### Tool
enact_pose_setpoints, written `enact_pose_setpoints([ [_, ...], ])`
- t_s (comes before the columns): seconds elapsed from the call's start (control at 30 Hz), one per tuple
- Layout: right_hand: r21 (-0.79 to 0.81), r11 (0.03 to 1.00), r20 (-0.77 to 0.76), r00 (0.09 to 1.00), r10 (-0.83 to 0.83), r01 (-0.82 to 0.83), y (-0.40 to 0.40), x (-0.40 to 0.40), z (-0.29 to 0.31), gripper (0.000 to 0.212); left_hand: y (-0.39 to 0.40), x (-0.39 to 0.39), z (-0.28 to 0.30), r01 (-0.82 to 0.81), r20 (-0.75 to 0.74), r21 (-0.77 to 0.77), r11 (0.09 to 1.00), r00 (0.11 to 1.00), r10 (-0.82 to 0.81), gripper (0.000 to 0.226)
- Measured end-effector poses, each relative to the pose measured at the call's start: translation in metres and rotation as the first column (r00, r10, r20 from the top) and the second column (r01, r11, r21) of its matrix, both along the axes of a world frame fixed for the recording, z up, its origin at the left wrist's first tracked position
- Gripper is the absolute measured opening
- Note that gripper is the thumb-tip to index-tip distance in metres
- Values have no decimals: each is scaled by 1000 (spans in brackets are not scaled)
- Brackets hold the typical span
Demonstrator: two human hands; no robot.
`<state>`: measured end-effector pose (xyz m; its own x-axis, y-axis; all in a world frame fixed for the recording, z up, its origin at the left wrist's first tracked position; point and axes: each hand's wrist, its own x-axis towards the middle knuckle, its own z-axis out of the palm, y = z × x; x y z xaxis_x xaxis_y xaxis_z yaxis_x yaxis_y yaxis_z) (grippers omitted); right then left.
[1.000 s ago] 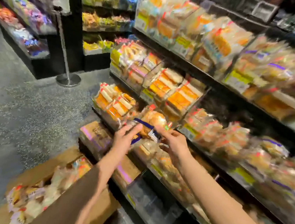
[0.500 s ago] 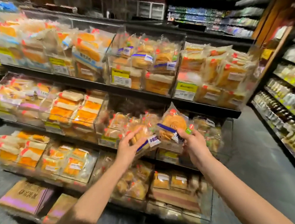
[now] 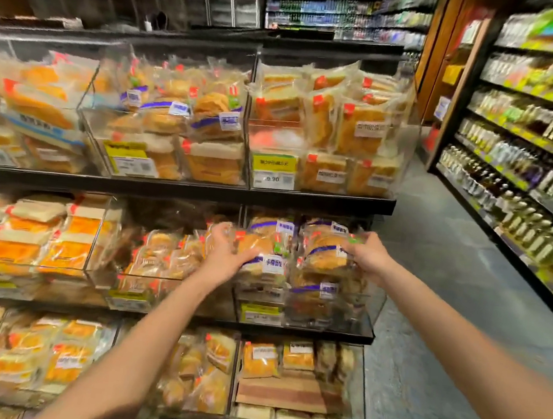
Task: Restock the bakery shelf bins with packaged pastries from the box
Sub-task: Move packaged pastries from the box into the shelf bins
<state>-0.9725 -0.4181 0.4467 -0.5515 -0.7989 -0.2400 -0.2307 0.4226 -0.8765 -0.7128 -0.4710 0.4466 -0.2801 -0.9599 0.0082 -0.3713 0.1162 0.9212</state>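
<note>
Risk: slippage. Left hand [image 3: 228, 255] grips bun pack [image 3: 265, 253], right hand [image 3: 368, 256] grips second pack [image 3: 327, 253] over crowded middle-shelf bin [image 3: 368, 309]; overfilling may topple stacked packs.

Packed pastry packs [image 3: 322, 259] fill the middle-shelf bin [image 3: 373, 303], the upper shelf [image 3: 321, 199] close overhead.

Glossy clear plastic pastry wrappers [image 3: 264, 259] (crinkled); transparent smooth bins [image 3: 370, 309]

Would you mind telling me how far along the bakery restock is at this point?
Done: the middle-shelf right bin already holds stacked packs. In hand: the left hand and right hand each set a blue-striped pastry pack there. Left: unclear, since the box is out of view.
</note>
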Motion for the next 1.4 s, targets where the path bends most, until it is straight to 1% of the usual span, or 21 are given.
enact_pose_setpoints([
  [0.1,110,992,-162,984,77,-60,-11,3,1,69,-10,-23,2,58,139,-10,998,989,-56,68],
  [0.2,98,995,-239,970,33,-10,-11,16,-3,61,-22,-41,-4,49,203,4,999,978,-49,73],
  [0.23,91,995,-312,950,2,28,-10,23,-6,57,-24,-46,-8,31,214,25,999,976,-35,74],
  [0.27,95,993,-441,897,-20,69,-7,30,-10,53,-23,-50,-12,5,234,36,999,972,-13,73],
  [0.3,88,991,-594,804,-30,102,-4,37,-13,51,-22,-54,-16,-22,271,7,1000,962,20,73],
  [0.37,15,998,-814,581,-22,60,1,46,-22,52,-17,-58,-24,-43,418,-184,982,901,118,68],
  [0.4,-22,1000,-856,518,-8,-21,2,49,-26,55,-14,-60,-26,-21,487,-313,949,855,180,66],
  [0.43,-57,992,-875,483,4,-111,1,50,-32,57,-14,-60,-31,27,521,-424,905,825,219,65],
  [0.47,-80,980,-894,448,9,-180,0,50,-39,55,-14,-61,-33,86,531,-480,873,821,211,64],
  [0.5,-70,973,-902,430,33,-222,0,50,-45,50,-13,-62,-37,143,535,-487,862,828,165,61],
  [0.57,-4,970,-896,431,104,-242,2,52,-52,54,-10,-63,-48,243,605,-469,849,788,108,52],
  [0.63,45,968,-880,449,156,-249,-1,49,-60,64,-8,-62,-62,297,699,-478,827,698,154,66],
  [0.7,76,970,-890,423,171,-232,-6,47,-64,66,-10,-62,-69,305,730,-484,820,658,186,79],
  [0.73,96,972,-895,408,178,-214,-10,48,-63,66,-13,-64,-69,303,742,-474,827,643,190,80],
  [0.77,127,972,-895,399,197,-196,-14,49,-62,65,-17,-66,-69,299,751,-466,833,631,194,77],
  [0.87,207,967,-865,434,253,-150,-26,52,-58,61,-33,-73,-64,289,772,-422,859,611,173,66],
  [0.97,181,973,-867,445,226,-143,-27,52,-66,61,-42,-76,-63,328,799,-408,852,580,159,64],
  [1.1,118,989,-897,417,146,-91,-17,54,-79,64,-34,-75,-69,359,812,-418,834,560,166,65],
  [1.27,241,958,-841,459,287,-157,-15,50,-61,64,-30,-75,-48,371,873,-292,882,481,86,68],
  [1.33,243,952,-821,484,303,-185,-10,49,-53,65,-28,-72,-38,383,874,-275,882,482,63,69],
  [1.4,236,947,-814,489,314,-216,-5,48,-44,65,-27,-67,-30,391,856,-282,876,515,46,65],
])
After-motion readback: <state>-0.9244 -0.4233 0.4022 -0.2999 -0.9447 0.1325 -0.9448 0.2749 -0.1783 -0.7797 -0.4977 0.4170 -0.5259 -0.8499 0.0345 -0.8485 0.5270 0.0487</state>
